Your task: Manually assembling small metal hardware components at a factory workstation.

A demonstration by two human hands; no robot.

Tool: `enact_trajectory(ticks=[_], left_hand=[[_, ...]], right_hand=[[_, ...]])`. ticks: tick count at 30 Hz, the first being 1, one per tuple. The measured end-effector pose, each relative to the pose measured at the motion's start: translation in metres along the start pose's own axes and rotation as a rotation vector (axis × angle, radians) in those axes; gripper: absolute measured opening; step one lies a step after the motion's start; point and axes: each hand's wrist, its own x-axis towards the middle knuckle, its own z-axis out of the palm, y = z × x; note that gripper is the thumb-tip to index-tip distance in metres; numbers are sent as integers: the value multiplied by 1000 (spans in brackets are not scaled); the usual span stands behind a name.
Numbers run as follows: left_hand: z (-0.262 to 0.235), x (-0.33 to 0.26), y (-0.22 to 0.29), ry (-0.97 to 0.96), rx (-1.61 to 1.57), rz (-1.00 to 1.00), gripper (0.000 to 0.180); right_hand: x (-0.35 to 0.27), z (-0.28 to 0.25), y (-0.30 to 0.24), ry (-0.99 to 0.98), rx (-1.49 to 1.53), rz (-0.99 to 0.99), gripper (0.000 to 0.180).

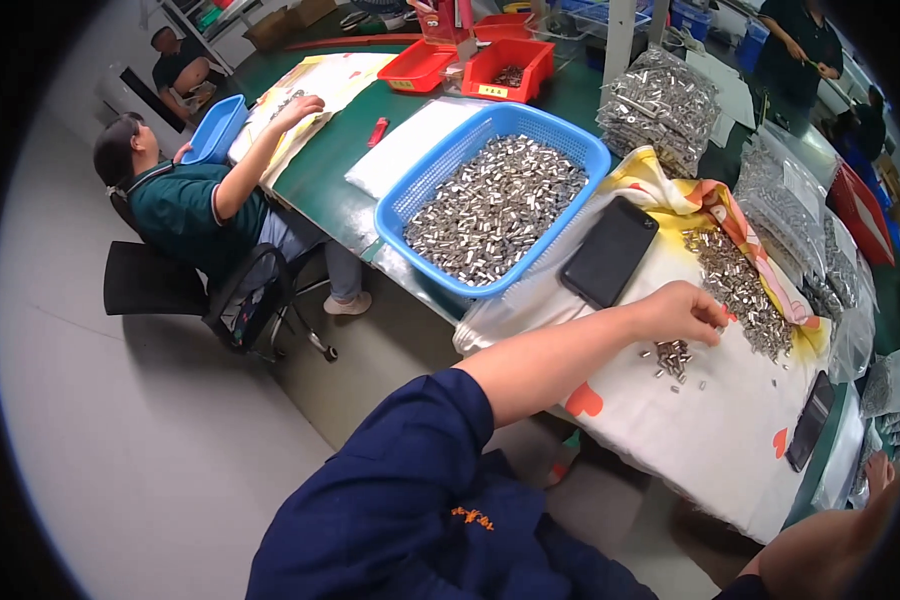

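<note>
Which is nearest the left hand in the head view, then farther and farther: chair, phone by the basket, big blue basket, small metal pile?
1. Small metal pile: just below the left hand.
2. Phone: up-left of the hand.
3. Big blue basket: past the phone.
4. Chair: far left.

Small pile [673, 357]: short, shiny metal pieces, loose at mixed angles on white cloth [715, 440].
Larger heap [742, 290]: similar pieces in a long band, between one and two o'clock from the small pile.
Stray piece [702, 385]: apart, toward four o'clock.
</note>
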Motion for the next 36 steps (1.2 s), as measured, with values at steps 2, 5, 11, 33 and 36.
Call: enact_trajectory(ticks=[2, 5, 11, 33, 36], left_hand=[[-1, -5, 8, 30, -10, -3, 27], [5, -9, 10, 50, -93, 14, 26], [10, -23, 10, 91, -283, -96, 24], [1, -88, -10, 289, -494, -63, 24], [0, -88, -11, 272, -529, -44, 23]], right_hand=[[2, 3, -6, -12, 31, 16, 80], [4, 1, -25, -33, 58, 6, 81], [-100, -16, 91, -151, 161, 785, 38], [-219, 34, 134, -139, -389, 595, 22], [-220, 34, 134, -105, -355, 631, 19]])
